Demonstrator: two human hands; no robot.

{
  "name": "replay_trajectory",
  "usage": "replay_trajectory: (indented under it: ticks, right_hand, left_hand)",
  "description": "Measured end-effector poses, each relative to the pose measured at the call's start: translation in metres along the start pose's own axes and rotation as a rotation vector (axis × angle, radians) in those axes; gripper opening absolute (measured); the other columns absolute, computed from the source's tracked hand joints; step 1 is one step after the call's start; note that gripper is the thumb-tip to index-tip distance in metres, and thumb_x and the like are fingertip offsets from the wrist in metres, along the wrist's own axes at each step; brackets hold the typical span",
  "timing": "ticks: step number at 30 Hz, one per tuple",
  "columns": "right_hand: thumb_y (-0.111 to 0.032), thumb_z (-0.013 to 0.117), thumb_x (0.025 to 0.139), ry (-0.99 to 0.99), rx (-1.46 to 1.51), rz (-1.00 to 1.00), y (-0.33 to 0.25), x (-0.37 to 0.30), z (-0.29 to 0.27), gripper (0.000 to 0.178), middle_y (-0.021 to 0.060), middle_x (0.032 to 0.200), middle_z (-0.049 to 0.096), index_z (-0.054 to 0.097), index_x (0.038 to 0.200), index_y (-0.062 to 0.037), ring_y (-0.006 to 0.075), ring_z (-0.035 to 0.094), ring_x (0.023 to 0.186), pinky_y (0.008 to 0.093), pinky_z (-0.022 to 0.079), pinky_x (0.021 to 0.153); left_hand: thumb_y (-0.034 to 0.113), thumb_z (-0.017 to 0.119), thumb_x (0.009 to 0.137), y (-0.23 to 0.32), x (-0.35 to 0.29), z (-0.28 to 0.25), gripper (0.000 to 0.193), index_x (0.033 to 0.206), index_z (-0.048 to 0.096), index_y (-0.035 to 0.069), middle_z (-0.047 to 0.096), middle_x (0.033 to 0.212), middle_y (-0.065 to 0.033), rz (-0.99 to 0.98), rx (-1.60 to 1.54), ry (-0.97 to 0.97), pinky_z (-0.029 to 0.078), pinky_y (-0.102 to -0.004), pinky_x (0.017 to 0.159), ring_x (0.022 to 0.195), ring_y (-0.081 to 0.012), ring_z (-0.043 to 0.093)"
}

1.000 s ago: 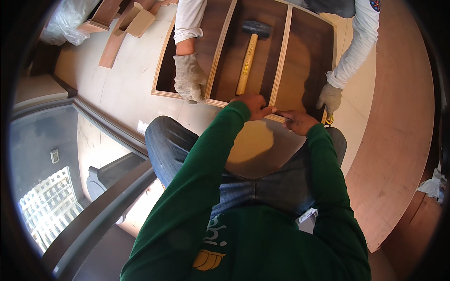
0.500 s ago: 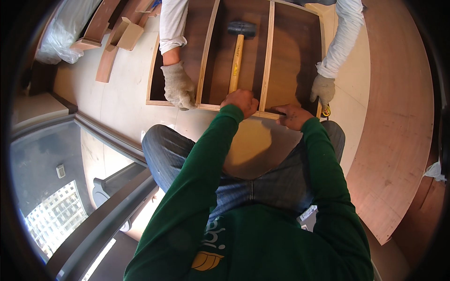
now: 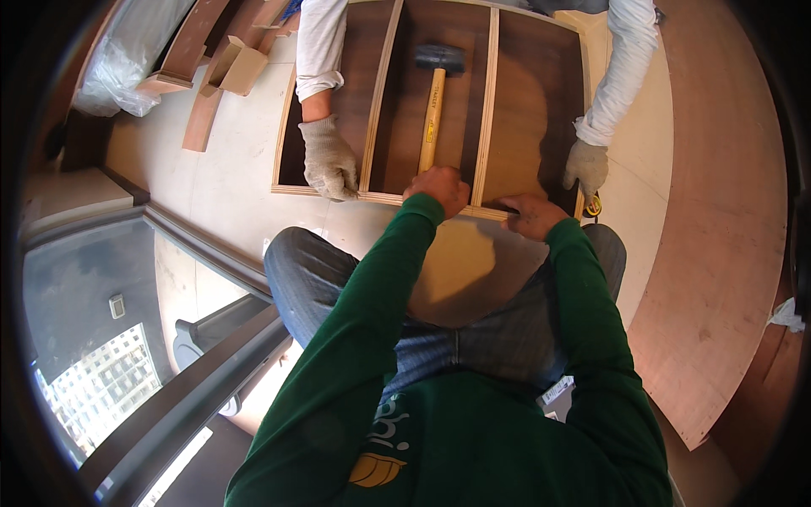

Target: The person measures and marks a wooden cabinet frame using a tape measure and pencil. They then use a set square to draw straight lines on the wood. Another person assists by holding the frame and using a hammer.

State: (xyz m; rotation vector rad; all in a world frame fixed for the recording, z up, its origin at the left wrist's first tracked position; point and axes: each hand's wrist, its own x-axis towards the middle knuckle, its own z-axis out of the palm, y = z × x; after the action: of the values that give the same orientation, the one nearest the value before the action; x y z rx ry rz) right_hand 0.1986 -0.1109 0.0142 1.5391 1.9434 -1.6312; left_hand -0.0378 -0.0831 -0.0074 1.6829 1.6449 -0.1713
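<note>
A wooden cabinet frame (image 3: 404,200) with pale plywood edges and dark brown inner faces lies in front of me, split by two dividers. My left hand (image 3: 439,189) is closed over its near edge, in line with the middle compartment. Farther right, my right hand (image 3: 536,217) grips the same edge, thumb and fingers around the board. A mallet (image 3: 432,127) with a black head and yellow wooden handle lies in the middle compartment; its handle end reaches my left hand, which hides the tip. Another person's gloved hands (image 3: 330,160) hold the frame near both near corners.
A tape measure (image 3: 594,205) sits by the right near corner. Along the right lies a large reddish-brown panel (image 3: 701,245). Wooden boards (image 3: 203,118), an open cardboard box (image 3: 242,69) and plastic-wrapped material (image 3: 127,63) are at far left. A dark-framed glass panel (image 3: 76,279) stands at left.
The whole scene sits slightly lower and farther right in the picture. Both my hands keep their places on the frame's edge, and the mallet stays in its compartment.
</note>
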Motion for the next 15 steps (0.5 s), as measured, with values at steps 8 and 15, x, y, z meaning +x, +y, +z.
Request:
replay_trajectory:
  ticks: [8,15]
  right_hand:
    - [-0.024,0.07,0.093,0.014,-0.046,0.014,-0.0005,0.0003,0.0034,0.056,0.024,0.133,0.066,0.057,0.144,-0.0037,0.0383,0.063,0.123,0.0407,0.048,0.107]
    - [-0.022,0.07,0.092,0.008,-0.031,0.011,0.0029,0.0019,0.0033,0.055,0.0248,0.13,0.068,0.058,0.142,-0.0022,0.0387,0.065,0.12,0.0408,0.049,0.105]
  left_hand:
    - [0.029,0.057,0.091,-0.0002,-0.0008,-0.0006,0.038,0.12,0.075,0.015,0.074,0.117,-0.0171,-0.044,-0.013,-0.027,0.053,-0.051,0.104,0.115,-0.0409,0.068]
    - [0.029,0.056,0.091,0.0016,-0.0006,0.0001,0.038,0.121,0.075,0.016,0.074,0.117,-0.0168,-0.05,-0.028,-0.024,0.053,-0.0503,0.104,0.115,-0.0399,0.068]
